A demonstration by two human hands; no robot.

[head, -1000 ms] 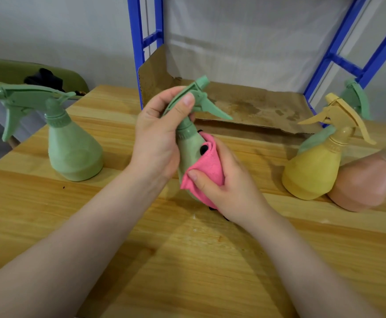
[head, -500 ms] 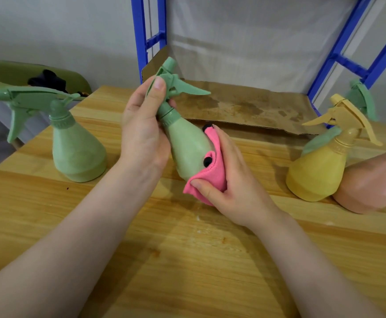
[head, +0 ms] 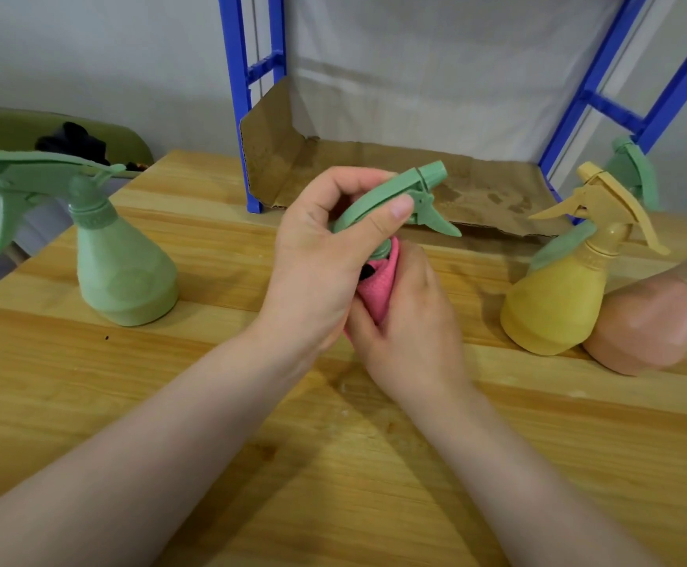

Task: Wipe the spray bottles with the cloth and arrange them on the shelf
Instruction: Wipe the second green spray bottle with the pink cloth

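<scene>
My right hand (head: pixel 409 321) wraps the pink cloth (head: pixel 380 286) around the body of a green spray bottle (head: pixel 399 198), fingers curled over the fabric, low above the wooden table (head: pixel 333 464). My left hand (head: pixel 317 263) grips that bottle's trigger head, thumb pressed along its side, nozzle pointing right. I can read no label or writing on it. Farther left another green bottle (head: pixel 121 272) stands upright on the table. To the right, a yellow bottle (head: pixel 558 296) touches a pink bottle (head: pixel 652 321). Behind, brown cardboard (head: pixel 374 173) lines the blue shelf (head: pixel 237 96).
</scene>
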